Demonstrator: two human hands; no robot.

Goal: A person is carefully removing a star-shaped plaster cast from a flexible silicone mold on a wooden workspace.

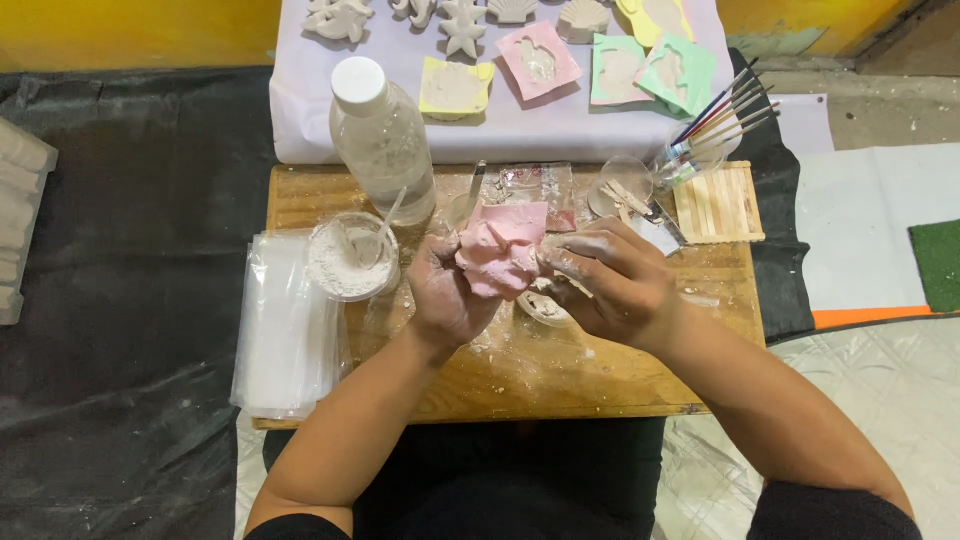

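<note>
At frame centre, above the wooden board (600, 380):
Mould: pink mould (500, 248), soft, bent, dusted white.
Grip: left hand (445, 295) and right hand (610, 280) both clamped on it.

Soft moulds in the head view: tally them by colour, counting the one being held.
Pink moulds: 2, one held by the left hand and right hand
Yellow moulds: 2
Green moulds: 2
Total: 6

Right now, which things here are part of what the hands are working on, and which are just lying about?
In hand:
left hand
right hand
pink flexible mould
white cast piece beneath it

Lying about:
plastic bottle
cup of white powder
paintbrushes
stick mat
finished shell casts
clear bags
</note>
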